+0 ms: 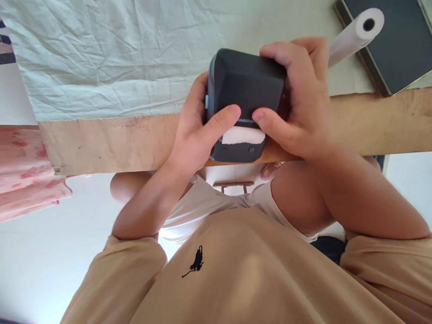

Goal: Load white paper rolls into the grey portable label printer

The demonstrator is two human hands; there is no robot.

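A dark, rounded label printer (249, 87) is held over the front edge of the table. White paper (243, 135) with a torn edge sticks out of its slot, above a small power button. My left hand (199, 121) grips the printer's left side, its thumb on the top face near the printed lettering. On the other side my right hand (299, 94) is wrapped round the right side, thumb beside the lettering and index finger at the far corner. The fingers beneath the printer are mostly hidden.
A roll of white paper (354, 38) leans on a dark flat box (401, 40) at the back right. Wrinkled pale cloth (111, 58) covers the table, leaving a bare wooden edge (111, 144) at the front. Pink patterned fabric (30, 175) hangs at the left.
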